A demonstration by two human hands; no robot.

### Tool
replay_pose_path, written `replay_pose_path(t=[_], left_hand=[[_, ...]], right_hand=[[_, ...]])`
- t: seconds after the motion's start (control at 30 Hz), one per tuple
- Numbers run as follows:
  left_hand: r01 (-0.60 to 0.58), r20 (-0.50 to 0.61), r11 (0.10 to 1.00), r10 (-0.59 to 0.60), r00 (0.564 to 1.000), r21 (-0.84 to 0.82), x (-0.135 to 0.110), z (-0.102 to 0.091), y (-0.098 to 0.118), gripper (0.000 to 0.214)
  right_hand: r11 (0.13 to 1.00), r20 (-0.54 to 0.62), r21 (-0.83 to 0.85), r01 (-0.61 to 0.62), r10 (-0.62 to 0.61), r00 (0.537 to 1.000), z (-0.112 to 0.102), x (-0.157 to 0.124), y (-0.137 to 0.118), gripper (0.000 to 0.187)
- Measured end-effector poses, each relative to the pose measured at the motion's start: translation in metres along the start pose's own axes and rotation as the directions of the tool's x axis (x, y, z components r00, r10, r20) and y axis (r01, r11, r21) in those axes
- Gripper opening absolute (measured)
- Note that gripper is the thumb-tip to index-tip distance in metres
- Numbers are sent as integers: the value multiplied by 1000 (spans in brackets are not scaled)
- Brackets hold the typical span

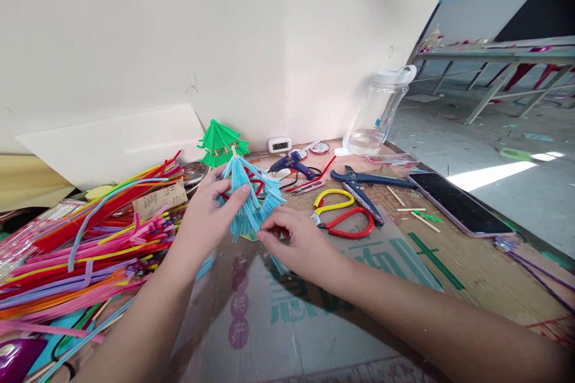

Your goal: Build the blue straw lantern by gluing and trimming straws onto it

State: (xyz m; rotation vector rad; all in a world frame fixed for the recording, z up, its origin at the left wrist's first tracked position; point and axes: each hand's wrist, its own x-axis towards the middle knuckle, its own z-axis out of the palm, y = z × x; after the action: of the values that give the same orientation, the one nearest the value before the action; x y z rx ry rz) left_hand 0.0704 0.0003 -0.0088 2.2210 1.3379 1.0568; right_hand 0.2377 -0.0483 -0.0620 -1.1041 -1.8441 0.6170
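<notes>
My left hand (218,200) is wrapped round a light-blue cone (251,191) built from pipe cleaners on a thin wooden stick. A red piece shows inside it, between the blue strands. At the cone's lower right edge my right hand (299,242) is closed, thumb and fingertip pinched on a blue strand. A light-blue strand hangs below those fingers. Behind the cone stands a green tiered pipe-cleaner tree (221,140), partly hidden by it.
Bundled coloured pipe cleaners (112,239) lie at left. Behind and right are a glue gun (294,164), red-and-yellow-handled pliers (348,221), a blue-handled cutter (359,182), a phone (458,203), a tilted water bottle (375,116) and a small digital clock (279,144). A white board (179,42) rises behind.
</notes>
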Motion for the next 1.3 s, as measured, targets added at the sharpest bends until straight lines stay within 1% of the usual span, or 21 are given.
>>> replay_pose_path(t=[0.07,0.1,0.17,0.2,0.27,0.37,0.43,0.47,0.53,0.57,0.6,0.63,0.7,0.77,0.83,0.9,0.97,1.03,1.17,1.23,1.3], left_hand=[[1,11,1000,-1,1000,-15,0,-2,-1,30],[3,20,1000,-3,1000,-22,1,-3,-1,30],[1,39,1000,0,999,-26,1,-5,-1,30],[-1,46,1000,2,999,-22,2,-6,-1,30],[-1,58,1000,1,998,2,3,-9,-1,30],[18,71,999,-21,997,47,3,-13,0,32],[16,88,998,-21,996,66,3,-16,0,31],[7,96,997,-13,995,71,2,-17,0,31],[-11,108,997,3,994,74,2,-18,0,29],[-13,108,997,5,994,74,2,-17,0,29],[-12,105,997,5,994,72,2,-17,0,28],[-11,104,998,4,995,68,2,-17,-1,28],[-14,115,998,7,993,57,3,-17,-2,29],[-20,138,999,14,990,41,3,-18,-4,29],[-12,148,1000,8,989,27,3,-20,-5,29],[16,133,1000,-17,991,13,2,-21,-4,27],[45,116,999,-44,992,-4,2,-22,-3,28],[54,107,998,-51,993,-23,2,-21,-1,29],[73,67,997,-71,995,-23,3,-17,0,30],[84,35,996,-84,996,-13,3,-15,0,28],[80,31,997,-79,996,-18,3,-14,-1,27]], right_hand=[[989,113,-108,102,-89,990,-1,-4,-2,11],[979,188,-148,138,-109,976,-3,-5,-4,11],[963,341,-201,181,-105,934,-10,-5,-9,15],[956,394,-223,192,-92,915,-15,-4,-11,18],[936,427,-290,200,-61,902,-28,1,-15,25],[888,361,-438,140,31,932,-54,13,-12,32],[854,318,-516,63,123,940,-71,22,0,33],[839,296,-544,22,168,940,-79,27,11,33],[796,206,-598,-99,272,940,-91,37,36,28],[770,141,-620,-151,298,944,-94,43,50,25],[731,49,-644,-225,333,942,-97,48,64,24],[717,8,-649,-256,343,939,-98,54,77,26],[716,-34,-637,-287,346,938,-97,66,98,40],[742,-36,-605,-290,338,941,-95,77,112,55],[772,-19,-569,-283,331,943,-91,86,118,64],[802,22,-535,-267,330,944,-87,94,122,62],[823,65,-508,-255,332,941,-81,101,124,52],[828,70,-494,-264,341,938,-74,105,128,44],[810,-24,-481,-336,371,928,-64,109,135,39],[802,-68,-465,-374,389,919,-65,108,133,34],[799,-108,-440,-409,405,908,-69,106,128,32]])
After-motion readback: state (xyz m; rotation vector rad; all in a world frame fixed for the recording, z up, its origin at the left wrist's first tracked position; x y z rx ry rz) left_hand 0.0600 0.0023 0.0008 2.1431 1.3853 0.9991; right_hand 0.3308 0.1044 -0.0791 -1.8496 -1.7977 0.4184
